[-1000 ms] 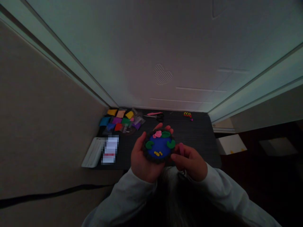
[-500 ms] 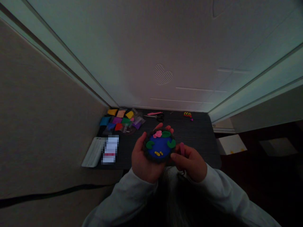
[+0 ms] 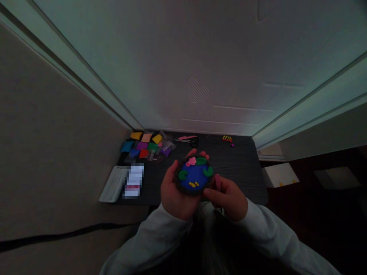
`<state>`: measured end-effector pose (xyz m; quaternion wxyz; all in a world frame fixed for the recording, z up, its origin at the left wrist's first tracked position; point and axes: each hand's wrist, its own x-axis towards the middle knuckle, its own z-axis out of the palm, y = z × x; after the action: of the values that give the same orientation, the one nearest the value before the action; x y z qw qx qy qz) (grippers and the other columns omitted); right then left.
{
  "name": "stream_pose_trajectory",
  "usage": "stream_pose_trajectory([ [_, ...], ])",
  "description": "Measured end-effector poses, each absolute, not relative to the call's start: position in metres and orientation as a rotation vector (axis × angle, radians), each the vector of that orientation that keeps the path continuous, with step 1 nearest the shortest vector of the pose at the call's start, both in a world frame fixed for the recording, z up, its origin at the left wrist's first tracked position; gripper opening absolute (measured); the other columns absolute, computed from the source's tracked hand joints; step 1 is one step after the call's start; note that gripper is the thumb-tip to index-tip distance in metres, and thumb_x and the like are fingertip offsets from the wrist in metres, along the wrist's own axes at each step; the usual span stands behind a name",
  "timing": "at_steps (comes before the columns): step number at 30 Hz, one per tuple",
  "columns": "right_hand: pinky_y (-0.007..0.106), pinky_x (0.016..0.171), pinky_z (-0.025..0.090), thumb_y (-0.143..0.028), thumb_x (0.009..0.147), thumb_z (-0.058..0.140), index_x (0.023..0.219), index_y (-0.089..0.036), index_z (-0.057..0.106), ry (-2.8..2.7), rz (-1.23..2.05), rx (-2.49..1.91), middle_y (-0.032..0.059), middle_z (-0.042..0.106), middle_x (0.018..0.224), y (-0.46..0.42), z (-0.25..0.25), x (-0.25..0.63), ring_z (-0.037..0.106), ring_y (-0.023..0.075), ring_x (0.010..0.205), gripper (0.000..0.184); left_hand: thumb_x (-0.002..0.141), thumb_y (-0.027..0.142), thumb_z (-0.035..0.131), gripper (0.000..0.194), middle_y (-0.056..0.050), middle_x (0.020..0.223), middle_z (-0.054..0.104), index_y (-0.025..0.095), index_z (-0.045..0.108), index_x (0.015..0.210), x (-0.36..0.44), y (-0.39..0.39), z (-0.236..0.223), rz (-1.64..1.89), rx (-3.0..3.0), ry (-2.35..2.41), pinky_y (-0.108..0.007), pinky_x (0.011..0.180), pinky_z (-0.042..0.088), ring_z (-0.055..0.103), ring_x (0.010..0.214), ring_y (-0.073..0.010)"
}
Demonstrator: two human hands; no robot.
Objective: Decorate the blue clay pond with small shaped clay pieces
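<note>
Hold the clay lily pond (image 3: 195, 176) level in your cradling left hand (image 3: 178, 200); steady your right hand (image 3: 231, 200), fingers (image 3: 212, 194) gripping the pink stick (image 3: 218, 183).

The dark table (image 3: 237, 168) bears coloured packets (image 3: 142, 146), scissors (image 3: 187, 141), a pink tool (image 3: 187, 137) and a red-and-yellow piece (image 3: 227, 138).

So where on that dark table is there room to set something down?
The widest bare patch of table is at right, between the red-yellow piece and the right hand. A smaller one separates the scissors from that piece. The left end is crowded: colored packets, paper, pixelated item.
</note>
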<state>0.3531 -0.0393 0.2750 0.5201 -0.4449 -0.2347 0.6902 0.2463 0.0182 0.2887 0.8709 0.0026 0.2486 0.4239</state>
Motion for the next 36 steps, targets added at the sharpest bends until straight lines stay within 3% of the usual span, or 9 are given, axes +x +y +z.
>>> stream_pose_trajectory([
  [12,0.017,0.036,0.02,-0.026,0.062,0.067,0.062,-0.015,0.048,-0.564,1.594,-1.21,-0.0092,0.042,0.046,-0.04,0.27,0.359,0.03,0.0015,0.037,0.023,0.081,0.035,0.037,0.037,-0.009,0.104,0.062,0.016,0.057,0.105,0.245,0.02,0.291,0.885,0.005,0.549,-0.042,0.09,0.039,0.051,0.106,-0.0244],
  [17,0.017,0.034,0.018,-0.032,0.064,0.065,0.073,-0.016,0.05,-0.452,1.597,-1.224,-0.0062,0.051,0.052,-0.043,0.263,0.365,0.03,0.0011,0.034,0.024,0.081,0.033,0.039,0.035,-0.009,0.104,0.062,0.017,0.058,0.105,0.244,0.022,0.29,0.876,0.005,0.601,-0.042,0.088,0.041,0.054,0.1,-0.0243],
  [21,0.017,0.034,0.019,-0.032,0.063,0.067,0.076,-0.016,0.051,-0.475,1.594,-1.229,-0.0061,0.05,0.054,-0.044,0.259,0.364,0.031,0.0013,0.034,0.026,0.081,0.031,0.039,0.034,-0.009,0.105,0.061,0.018,0.057,0.106,0.245,0.023,0.287,0.892,0.018,0.617,-0.041,0.085,0.043,0.056,0.097,-0.0235],
  [28,0.018,0.037,0.02,-0.029,0.063,0.067,0.064,-0.014,0.049,-0.57,1.587,-1.27,-0.0081,0.042,0.048,-0.042,0.263,0.36,0.031,0.002,0.039,0.024,0.081,0.03,0.039,0.032,-0.009,0.104,0.061,0.018,0.058,0.104,0.246,0.02,0.286,0.92,0.01,0.613,-0.04,0.086,0.042,0.055,0.1,-0.0228],
  [36,0.019,0.037,0.019,-0.029,0.064,0.065,0.064,-0.015,0.048,-0.586,1.563,-1.309,-0.0079,0.042,0.049,-0.041,0.262,0.358,0.029,0.0022,0.039,0.022,0.081,0.032,0.039,0.033,-0.007,0.103,0.062,0.02,0.056,0.107,0.248,0.019,0.287,0.923,-0.011,0.624,-0.041,0.086,0.042,0.055,0.1,-0.0228],
])
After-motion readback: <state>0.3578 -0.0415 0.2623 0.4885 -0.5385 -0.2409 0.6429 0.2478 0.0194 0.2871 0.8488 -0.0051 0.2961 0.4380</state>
